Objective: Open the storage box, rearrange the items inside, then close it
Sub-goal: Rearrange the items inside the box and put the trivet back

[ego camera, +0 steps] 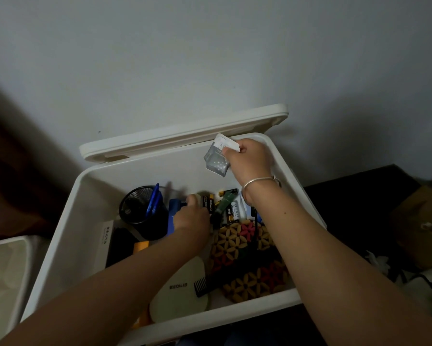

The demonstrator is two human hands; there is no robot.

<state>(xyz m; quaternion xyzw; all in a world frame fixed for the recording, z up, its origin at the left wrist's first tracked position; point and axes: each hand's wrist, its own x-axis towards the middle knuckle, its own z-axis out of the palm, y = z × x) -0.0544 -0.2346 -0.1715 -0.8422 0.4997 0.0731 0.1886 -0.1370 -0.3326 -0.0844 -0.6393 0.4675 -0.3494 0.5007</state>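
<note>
My forearms reach in over the near rim of the storage box [67, 221], which sits in front of me. Its lid [185, 136] is already off the top and stands tilted along the far edge, by the wall, so it is out of my way while I sort.

Inside, the flower-patterned pouch [242, 250] fills the near right, and a cream oval case [182, 290] lies beside it to the left with a black comb [201, 285] at its edge. The mesh pen cup [142, 211] stands upright at the far left, blue pens in it.

My left hand [192, 216] is low in the middle, curled over the top of a blue item [172, 216]. Its fingers are hidden behind its back, so I cannot tell whether I have hold of anything.

Loose batteries [231, 213] lie just to its right.

My right hand [249, 158] is raised over the far right corner, thumb and fingers pinching a small silvery packet [216, 158] by its top, which I judge keeps it clear of the clutter until I have made it a place.
</note>
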